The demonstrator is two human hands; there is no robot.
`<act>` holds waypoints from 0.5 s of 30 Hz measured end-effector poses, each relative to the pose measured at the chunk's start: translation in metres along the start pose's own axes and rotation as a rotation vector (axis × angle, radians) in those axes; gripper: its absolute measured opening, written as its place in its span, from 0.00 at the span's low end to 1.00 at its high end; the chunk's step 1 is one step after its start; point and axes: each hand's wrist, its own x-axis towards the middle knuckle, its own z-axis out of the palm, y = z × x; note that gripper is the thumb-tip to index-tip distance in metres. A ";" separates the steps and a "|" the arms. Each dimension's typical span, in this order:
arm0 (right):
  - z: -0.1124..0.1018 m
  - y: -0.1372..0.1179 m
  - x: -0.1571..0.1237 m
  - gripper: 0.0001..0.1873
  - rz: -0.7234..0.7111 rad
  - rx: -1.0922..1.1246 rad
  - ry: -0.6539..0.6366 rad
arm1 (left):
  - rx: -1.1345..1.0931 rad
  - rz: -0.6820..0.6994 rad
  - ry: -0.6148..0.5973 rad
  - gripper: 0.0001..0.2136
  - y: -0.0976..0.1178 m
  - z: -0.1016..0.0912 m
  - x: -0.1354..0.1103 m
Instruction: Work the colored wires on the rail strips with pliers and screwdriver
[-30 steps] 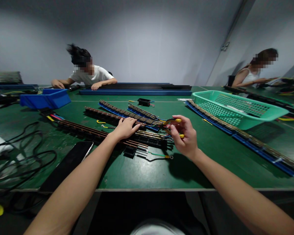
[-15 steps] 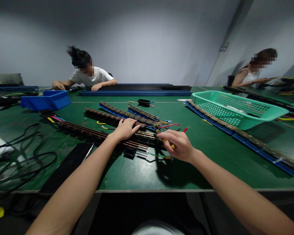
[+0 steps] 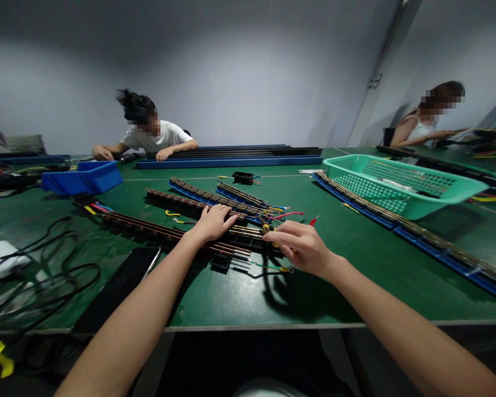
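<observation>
My left hand (image 3: 213,221) lies flat, fingers stretched, pressing on a long black rail with copper strips (image 3: 149,227) on the green table (image 3: 347,264). My right hand (image 3: 300,246) is closed round a yellow-handled hand tool (image 3: 270,228) whose tip meets the rail's right end. A green wire with a ring terminal (image 3: 273,267) trails out just below that end. Red and other coloured wires (image 3: 287,214) lie behind my right hand.
More rails on blue holders (image 3: 206,193) lie behind. A teal basket (image 3: 397,182) stands at right, a blue bin (image 3: 82,176) at left, a dark phone (image 3: 119,284) and black cables (image 3: 37,275) near left. Two other people sit at the far side.
My right hand came down from a raised position to the rail's end with the tool and has settled there. My left hand stayed on the rail.
</observation>
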 end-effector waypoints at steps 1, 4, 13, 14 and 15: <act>-0.001 0.001 0.000 0.21 -0.002 -0.001 -0.005 | -0.002 0.001 -0.002 0.21 0.000 0.000 0.000; -0.002 0.001 0.001 0.20 0.005 0.028 -0.019 | -0.005 0.011 0.004 0.21 -0.001 0.001 0.000; 0.001 -0.001 0.000 0.11 0.679 0.331 0.272 | -0.005 0.004 0.001 0.20 0.001 -0.001 0.001; 0.001 -0.001 0.001 0.10 0.742 0.371 0.316 | -0.005 0.005 -0.001 0.20 0.001 -0.001 0.000; 0.001 0.000 0.003 0.10 0.796 0.408 0.354 | -0.003 0.007 -0.002 0.20 0.002 -0.001 0.000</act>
